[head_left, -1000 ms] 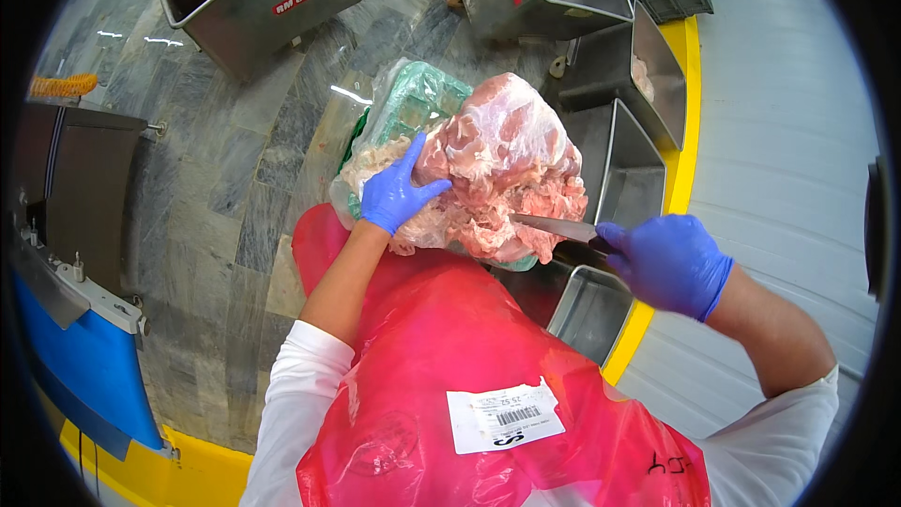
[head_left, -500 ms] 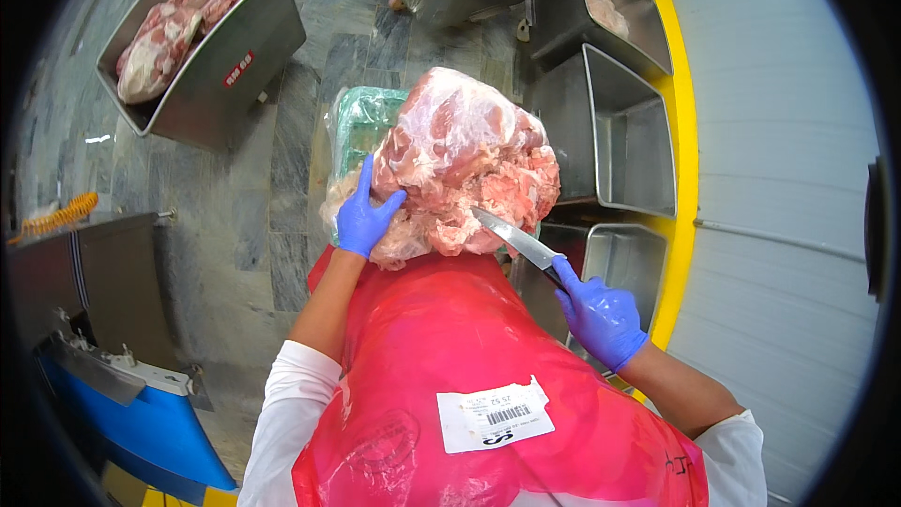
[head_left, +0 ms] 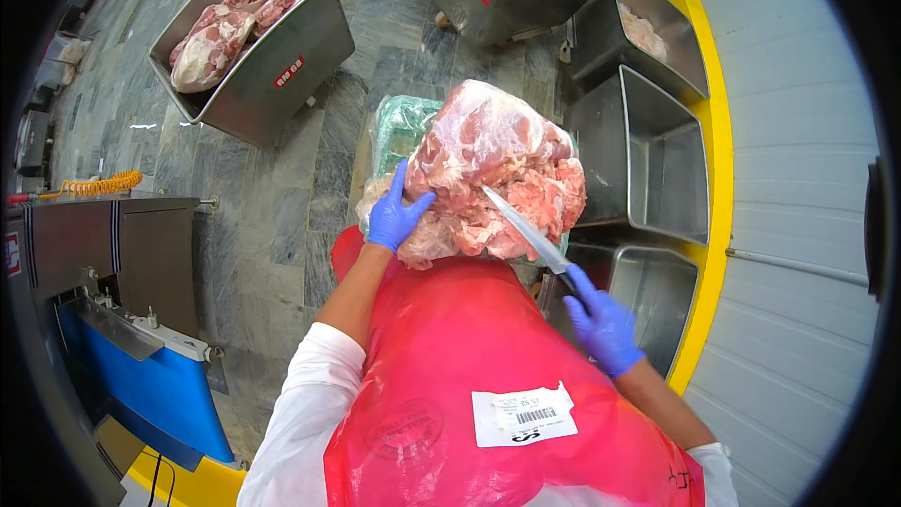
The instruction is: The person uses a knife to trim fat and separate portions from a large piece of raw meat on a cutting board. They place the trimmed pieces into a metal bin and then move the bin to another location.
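A large piece of raw pink meat [head_left: 488, 141], with ragged trimmings along its lower right side, rests on plastic-wrapped green crates [head_left: 397, 122] in front of me. My left hand [head_left: 399, 209], in a blue glove, lies against the meat's lower left side with thumb and forefinger spread. My right hand [head_left: 601, 319], also gloved, grips the black handle of a knife [head_left: 526, 230], whose long blade points up-left with its tip at the ragged meat. My red plastic apron [head_left: 441, 366] with a white label lies just below the meat.
A steel bin [head_left: 244, 103] holding several meat pieces stands upper left. More steel bins [head_left: 662, 160] line the right along a yellow edge [head_left: 713, 131], one containing pale scraps [head_left: 643, 33]. A machine [head_left: 141, 253] with a blue panel and coiled orange hose [head_left: 103, 185] stands left.
My right hand has moved down and left with the knife, which now angles more steeply up toward the meat. The view has shifted, showing more of the upper-left bin.
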{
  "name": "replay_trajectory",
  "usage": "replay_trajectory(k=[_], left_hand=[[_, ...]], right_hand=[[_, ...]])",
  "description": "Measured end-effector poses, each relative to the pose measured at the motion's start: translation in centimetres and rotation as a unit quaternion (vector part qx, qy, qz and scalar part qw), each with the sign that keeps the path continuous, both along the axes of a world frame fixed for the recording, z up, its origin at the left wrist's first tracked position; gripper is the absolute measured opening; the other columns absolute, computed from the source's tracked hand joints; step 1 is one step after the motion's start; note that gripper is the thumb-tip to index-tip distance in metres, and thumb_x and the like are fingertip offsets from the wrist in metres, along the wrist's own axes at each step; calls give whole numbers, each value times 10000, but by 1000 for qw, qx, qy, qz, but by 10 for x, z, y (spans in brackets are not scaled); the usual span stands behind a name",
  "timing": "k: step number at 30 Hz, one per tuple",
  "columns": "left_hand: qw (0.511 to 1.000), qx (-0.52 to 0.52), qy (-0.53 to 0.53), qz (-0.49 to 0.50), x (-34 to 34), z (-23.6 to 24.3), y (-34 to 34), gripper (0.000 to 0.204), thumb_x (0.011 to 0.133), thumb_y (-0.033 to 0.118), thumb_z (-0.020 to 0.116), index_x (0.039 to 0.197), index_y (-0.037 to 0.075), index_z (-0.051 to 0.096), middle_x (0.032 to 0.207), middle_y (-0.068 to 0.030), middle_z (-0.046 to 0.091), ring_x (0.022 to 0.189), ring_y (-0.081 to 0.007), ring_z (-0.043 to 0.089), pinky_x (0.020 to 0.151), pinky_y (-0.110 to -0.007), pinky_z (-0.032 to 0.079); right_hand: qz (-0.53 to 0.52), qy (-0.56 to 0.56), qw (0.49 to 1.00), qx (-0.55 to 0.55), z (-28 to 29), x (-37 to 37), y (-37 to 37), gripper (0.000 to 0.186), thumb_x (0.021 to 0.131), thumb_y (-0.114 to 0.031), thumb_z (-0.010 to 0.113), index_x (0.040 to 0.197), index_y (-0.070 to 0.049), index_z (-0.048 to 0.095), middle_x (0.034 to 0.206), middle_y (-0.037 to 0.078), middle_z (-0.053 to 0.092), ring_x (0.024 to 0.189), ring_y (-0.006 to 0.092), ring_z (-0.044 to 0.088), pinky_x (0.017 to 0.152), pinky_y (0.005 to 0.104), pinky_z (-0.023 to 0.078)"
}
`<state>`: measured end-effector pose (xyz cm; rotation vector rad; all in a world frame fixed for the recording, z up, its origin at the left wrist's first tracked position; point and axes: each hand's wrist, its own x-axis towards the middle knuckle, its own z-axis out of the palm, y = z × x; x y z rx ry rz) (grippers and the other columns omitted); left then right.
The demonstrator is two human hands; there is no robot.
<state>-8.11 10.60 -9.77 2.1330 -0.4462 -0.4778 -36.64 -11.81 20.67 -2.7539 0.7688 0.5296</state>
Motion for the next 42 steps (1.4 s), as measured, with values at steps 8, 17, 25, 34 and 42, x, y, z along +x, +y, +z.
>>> replay_trajectory(k=[8, 17, 25, 34, 42], left_hand=[[999, 41, 18, 3, 0, 24, -2, 1042, 876, 634, 773, 1701, 265, 255, 1135, -281, 755, 1043, -468, 736, 869, -526, 586], [998, 26, 55, -1, 3, 37, -1, 1050, 846, 682, 774, 1690, 291, 287, 1004, -264, 766, 934, -464, 747, 798, -538, 585], [998, 25, 55, 20, 1, 31, -3, 1038, 838, 692, 772, 1682, 295, 317, 1007, -266, 766, 939, -462, 745, 798, -533, 586], [995, -85, -29, 41, -2, 13, -7, 1041, 834, 591, 839, 1682, 274, 326, 1104, -257, 766, 981, -449, 748, 813, -520, 588], [997, -78, 5, 28, 4, 3, -2, 1002, 850, 532, 849, 1675, 253, 352, 1205, -251, 755, 1059, -426, 745, 878, -490, 587]], right_hand=[[201, 128, 970, -54, 138, 122, -46, 412, 973, -289, 692, 1382, -243, 710, 913, 180, 742, 805, 396, 716, 686, 520, 563], [230, 375, 898, -14, 139, 242, -19, 372, 1029, -303, 557, 1346, -207, 727, 995, 211, 756, 939, 439, 716, 869, 519, 575], [145, 313, 937, 61, 110, 204, -43, 459, 1016, -309, 617, 1455, -178, 650, 996, 256, 743, 925, 460, 712, 867, 510, 576], [120, 126, 984, -24, 38, 51, -40, 553, 1039, -331, 622, 1572, -245, 499, 840, 225, 716, 684, 436, 703, 618, 552, 567], [163, 32, 981, -100, -2, 4, -46, 596, 1035, -364, 639, 1599, -291, 461, 705, 143, 606, 501, 336, 620, 438, 486, 480]])
